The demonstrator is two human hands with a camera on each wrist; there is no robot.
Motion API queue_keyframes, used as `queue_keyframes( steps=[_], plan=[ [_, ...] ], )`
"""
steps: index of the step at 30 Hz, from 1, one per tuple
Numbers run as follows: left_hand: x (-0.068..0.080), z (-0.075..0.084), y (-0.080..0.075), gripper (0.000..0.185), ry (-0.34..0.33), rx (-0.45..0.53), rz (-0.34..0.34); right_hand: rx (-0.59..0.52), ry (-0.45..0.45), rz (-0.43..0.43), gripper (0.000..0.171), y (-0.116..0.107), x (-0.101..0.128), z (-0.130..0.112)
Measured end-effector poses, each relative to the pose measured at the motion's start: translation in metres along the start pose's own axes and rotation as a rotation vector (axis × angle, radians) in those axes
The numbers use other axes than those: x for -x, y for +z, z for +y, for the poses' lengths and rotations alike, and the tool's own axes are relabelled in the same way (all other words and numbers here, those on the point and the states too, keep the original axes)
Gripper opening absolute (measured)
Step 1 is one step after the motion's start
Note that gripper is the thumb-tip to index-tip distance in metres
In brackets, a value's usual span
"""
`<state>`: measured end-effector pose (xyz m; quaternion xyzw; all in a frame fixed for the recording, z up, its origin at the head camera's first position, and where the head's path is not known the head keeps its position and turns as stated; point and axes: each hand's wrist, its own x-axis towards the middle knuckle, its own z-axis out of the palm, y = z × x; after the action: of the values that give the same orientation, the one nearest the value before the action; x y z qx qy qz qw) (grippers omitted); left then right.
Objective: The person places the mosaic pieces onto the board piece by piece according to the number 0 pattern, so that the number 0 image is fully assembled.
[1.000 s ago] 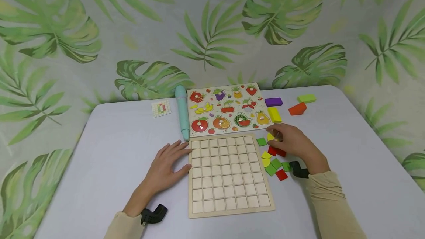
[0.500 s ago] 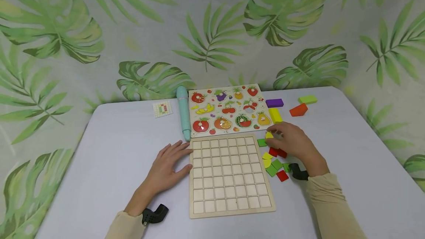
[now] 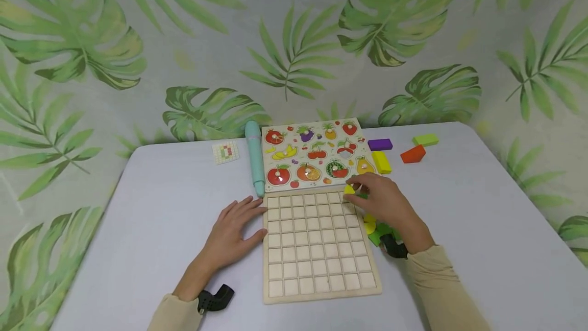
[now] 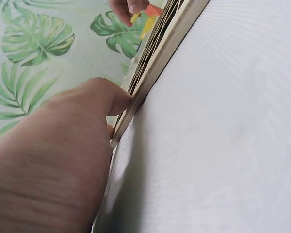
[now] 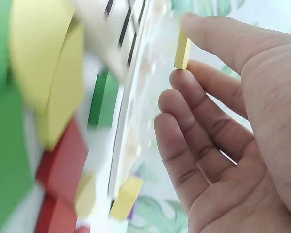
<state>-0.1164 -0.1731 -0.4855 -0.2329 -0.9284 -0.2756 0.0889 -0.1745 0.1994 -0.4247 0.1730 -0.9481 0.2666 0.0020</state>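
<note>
My right hand (image 3: 383,201) pinches a small yellow tile (image 3: 349,189) between thumb and fingers, over the top right corner of a wooden grid board (image 3: 319,254). In the right wrist view the yellow tile (image 5: 182,52) stands on edge between thumb and fingertips, while the other fingers curl loosely beneath. My left hand (image 3: 233,233) lies with fingers spread beside the board, thumb and fingertips at its left edge. The left wrist view shows the thumb (image 4: 117,99) against the board's side. Green tiles (image 3: 383,231) and yellow tiles (image 3: 369,225) lie right of the board, partly hidden by my right wrist.
Behind the grid stands a fruit peg puzzle (image 3: 298,165), with a teal pen-shaped thing (image 3: 255,160) along its left. A small pattern card (image 3: 225,152) lies further left. Purple (image 3: 380,144), yellow (image 3: 382,162), red (image 3: 413,154) and lime (image 3: 425,140) blocks sit at back right. Red tiles (image 5: 63,158) lie among the loose pieces.
My right hand has lifted the yellow tile from beside the pile and moved left, over the grid board's top right corner. The left hand has stayed at the board's edge.
</note>
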Motion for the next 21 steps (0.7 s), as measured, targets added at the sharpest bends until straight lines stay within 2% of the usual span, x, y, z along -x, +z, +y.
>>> queue_keyframes(
  steps=[6, 11, 14, 21],
  plan=[
    [0.003, 0.001, 0.000, 0.049, -0.012, 0.010, -0.003, -0.018, -0.050, -0.031, 0.035, 0.014, -0.006, -0.023],
    [0.001, 0.001, 0.000, 0.049, 0.010, 0.003, 0.010, -0.019, -0.055, -0.030, 0.036, 0.017, -0.013, -0.040],
    [0.000, 0.001, -0.001, 0.049, 0.013, 0.003, 0.015, -0.041, -0.042, -0.024, 0.035, 0.022, -0.016, -0.049],
    [0.000, 0.003, -0.002, 0.049, -0.004, 0.013, -0.002, -0.046, 0.033, -0.087, 0.032, 0.047, -0.018, -0.064]
  ],
)
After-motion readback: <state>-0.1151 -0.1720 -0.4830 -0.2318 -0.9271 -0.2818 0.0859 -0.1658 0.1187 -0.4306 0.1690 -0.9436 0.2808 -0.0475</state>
